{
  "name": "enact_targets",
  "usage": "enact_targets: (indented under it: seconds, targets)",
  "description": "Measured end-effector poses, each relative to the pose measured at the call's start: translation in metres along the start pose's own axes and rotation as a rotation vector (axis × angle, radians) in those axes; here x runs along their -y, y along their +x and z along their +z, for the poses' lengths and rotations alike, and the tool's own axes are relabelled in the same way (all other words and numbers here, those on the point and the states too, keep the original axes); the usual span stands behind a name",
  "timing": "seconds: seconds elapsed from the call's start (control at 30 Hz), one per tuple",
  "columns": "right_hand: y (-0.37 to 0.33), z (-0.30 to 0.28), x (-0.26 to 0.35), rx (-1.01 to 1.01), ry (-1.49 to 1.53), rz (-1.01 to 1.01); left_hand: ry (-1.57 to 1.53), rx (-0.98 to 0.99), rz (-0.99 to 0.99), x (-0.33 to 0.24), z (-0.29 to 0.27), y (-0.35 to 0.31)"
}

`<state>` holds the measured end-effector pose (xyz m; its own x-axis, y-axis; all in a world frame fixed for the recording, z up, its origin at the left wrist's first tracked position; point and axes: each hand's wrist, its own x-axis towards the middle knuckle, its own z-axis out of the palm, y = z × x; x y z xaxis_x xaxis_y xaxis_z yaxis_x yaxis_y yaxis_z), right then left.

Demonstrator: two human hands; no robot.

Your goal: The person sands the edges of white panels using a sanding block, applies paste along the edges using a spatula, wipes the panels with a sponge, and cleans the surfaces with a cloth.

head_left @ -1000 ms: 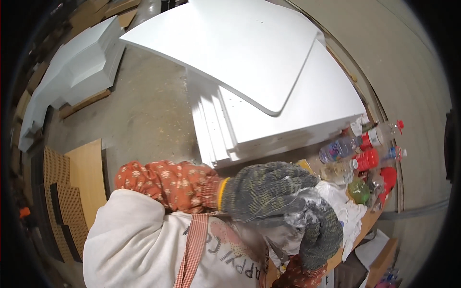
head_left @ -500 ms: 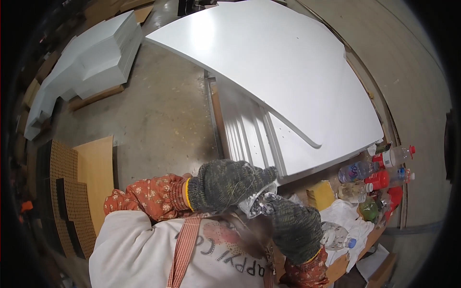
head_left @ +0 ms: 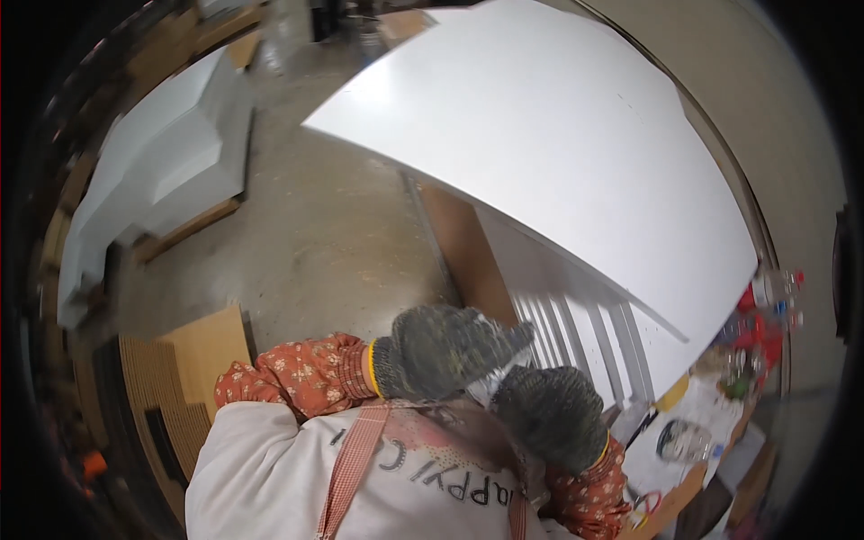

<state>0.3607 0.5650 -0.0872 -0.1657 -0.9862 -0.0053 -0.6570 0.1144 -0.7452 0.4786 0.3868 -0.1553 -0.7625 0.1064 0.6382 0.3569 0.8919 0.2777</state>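
Note:
My left hand [head_left: 447, 351], in a dark grey knitted glove with a yellow cuff edge, is closed in front of my chest. Close to its fingertips is my right hand [head_left: 552, 416], gloved alike and also closed. A crumpled piece of clear, shiny plastic [head_left: 488, 387] shows between the two; motion blur and the gloves hide most of it. Ahead lies a large white panel [head_left: 549, 153], set askew over a stack of white boards [head_left: 585, 328]. My hands are apart from the panel.
Right of the stack, a wooden surface holds a white cloth [head_left: 661, 468], a clear bottle [head_left: 684, 443] and several other plastic bottles. White cut panels [head_left: 171, 162] are stacked on the floor at far left. Brown boards [head_left: 166, 387] stand near my left elbow.
The view has turned left, so the white panel and bottles sit farther right. Both gloved hands stay together around the plastic, less of which shows now.

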Motion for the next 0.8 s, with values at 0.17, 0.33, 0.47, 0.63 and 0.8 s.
enact_targets:
  seconds: [0.17, 0.33, 0.47, 0.63, 0.8]
  targets:
    - [-0.006, 0.01, 0.031, -0.308, 0.648, 0.4, -0.042, -0.129, -0.044, 0.049, 0.044, -0.014]
    - [-0.028, 0.008, 0.022, -0.523, 0.115, 0.486, -0.762, -0.037, -0.121, 0.037, 0.02, 0.045]
    - [-0.033, 0.007, 0.011, -0.827, -0.018, 0.389, -1.107, 0.168, -0.619, 0.03, 0.028, 0.053]
    - [-0.037, 0.012, -0.006, -0.941, -0.003, 0.327, -0.844, 0.039, -0.435, 0.028, 0.038, 0.062]
    - [-0.036, 0.02, -0.027, -0.956, -0.178, 0.268, -1.0, 0.068, -0.601, 0.022, 0.034, 0.067]
